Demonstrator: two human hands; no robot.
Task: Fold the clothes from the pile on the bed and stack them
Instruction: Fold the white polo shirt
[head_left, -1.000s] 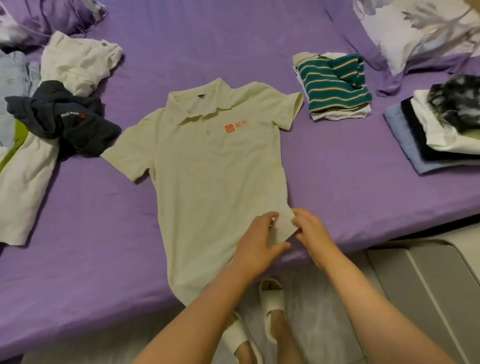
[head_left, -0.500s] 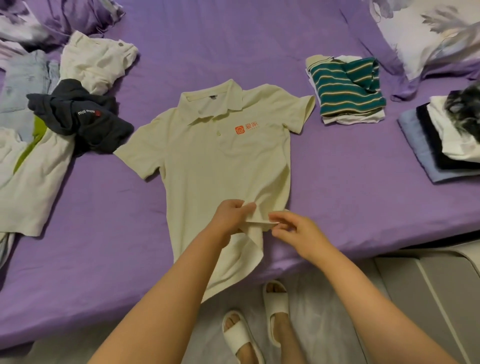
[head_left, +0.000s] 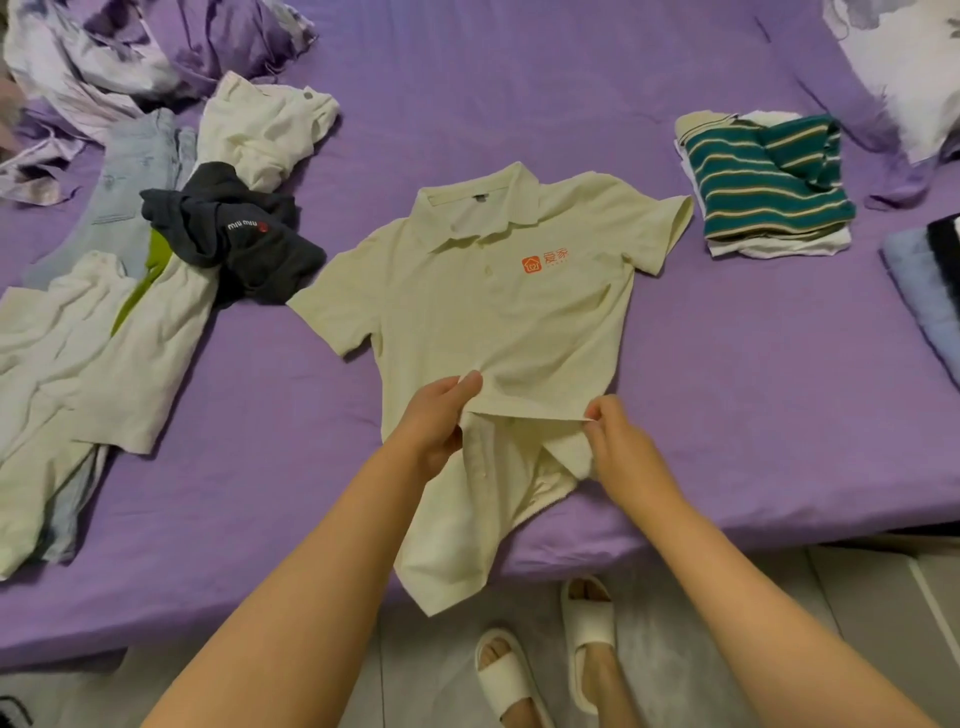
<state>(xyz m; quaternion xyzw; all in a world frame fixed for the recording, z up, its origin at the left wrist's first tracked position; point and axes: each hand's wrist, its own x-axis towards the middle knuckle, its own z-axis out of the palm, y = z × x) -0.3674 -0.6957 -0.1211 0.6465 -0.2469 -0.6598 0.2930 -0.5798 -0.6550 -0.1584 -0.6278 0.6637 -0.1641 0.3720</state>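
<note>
Head view shows the task partway done: a folded stack topped by a striped shirt (head_left: 769, 187) sits toward the bed's (head_left: 519, 67) far right, with another stack (head_left: 930, 291) at its right edge. The polo (head_left: 498, 312) lies face up mid-bed, collar away, its tail hanging over the near edge, while the left hand (head_left: 436, 415) and right hand (head_left: 618, 441) each pinch a fold of its lower hem, lifted off the cloth below, so its folding looks only begun. An unfolded pile (head_left: 156, 270) waits at the left edge, so I judge several garments remain.
</note>
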